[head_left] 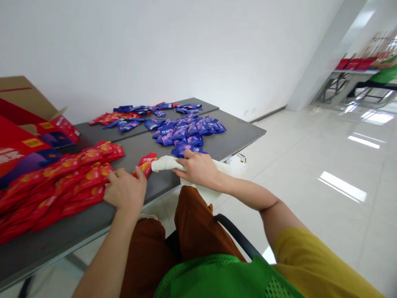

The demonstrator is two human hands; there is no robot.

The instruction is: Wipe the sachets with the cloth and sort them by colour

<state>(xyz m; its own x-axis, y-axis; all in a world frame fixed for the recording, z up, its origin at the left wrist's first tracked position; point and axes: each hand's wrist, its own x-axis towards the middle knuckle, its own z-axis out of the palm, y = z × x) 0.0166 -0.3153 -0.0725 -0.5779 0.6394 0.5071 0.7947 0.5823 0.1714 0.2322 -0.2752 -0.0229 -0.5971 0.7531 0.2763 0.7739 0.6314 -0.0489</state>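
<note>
My right hand (200, 169) is closed on a white cloth (166, 163), pinching it at the table edge; part of it hangs down beyond the edge. The cloth's left end touches a single red sachet (147, 162) lying on the table. My left hand (126, 189), slightly blurred, is over the table between that sachet and a large pile of red sachets (71, 176). Its thumb and fingers are apart, with the thumb side at the single sachet and the other fingertips by the pile. Just beyond my right hand lie purple-blue sachets (189, 131) in a loose heap.
Open red and purple cartons (21, 145) stand at the left on the dark grey table (242, 132). More red and blue sachets (124, 120) lie along the white wall. A chair armrest (237, 231) is beside my leg. Far right, a person in green (384, 72) sits at another table.
</note>
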